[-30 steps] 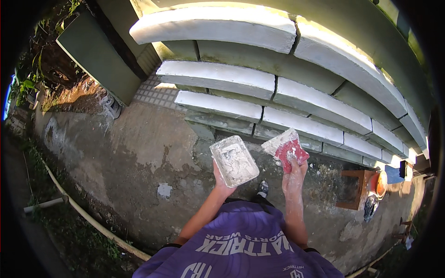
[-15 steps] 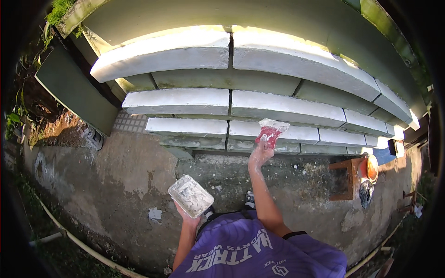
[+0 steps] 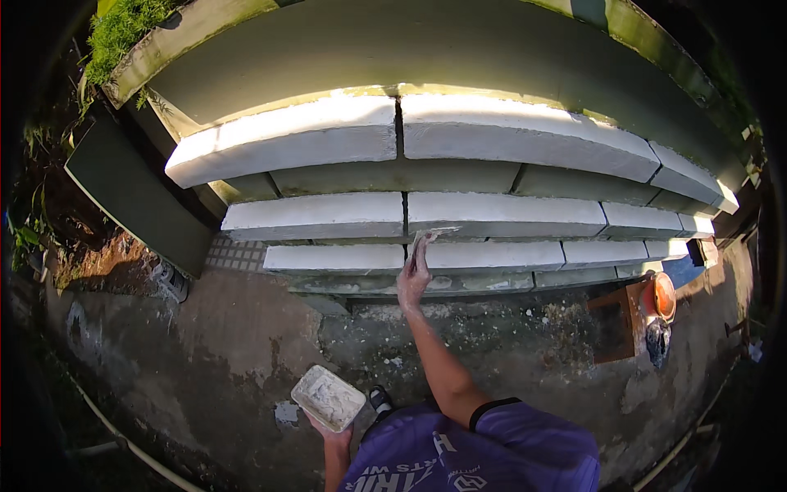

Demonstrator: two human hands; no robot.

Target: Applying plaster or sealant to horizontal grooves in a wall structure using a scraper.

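My left hand (image 3: 330,432) grips a shallow rectangular tray (image 3: 315,415) from below, low in front of my body. White paste (image 3: 331,395) is smeared over the tray's inside. Reaching forward, my right hand (image 3: 415,279) is closed on a putty spreader (image 3: 434,233), which shows almost edge-on with white paste on its blade. The spreader is at the front edge of the middle white ledge (image 3: 508,211), just right of the dark vertical joint. Whether its blade touches the ledge I cannot tell. My right hand's fingers look whitened.
White-coated ledges rise like steps, the upper ledge (image 3: 525,131) being widest. A wooden stool (image 3: 615,324) stands right, beside an orange bucket (image 3: 662,295) and a dark plastic bag (image 3: 657,340). At left are a leaning dark green panel (image 3: 135,193) and a white container (image 3: 170,280).
My right hand has swung left and turned the spreader from face-on to edge-on, near the joint. The tray in my left hand sits slightly lower. The view has tilted upward.
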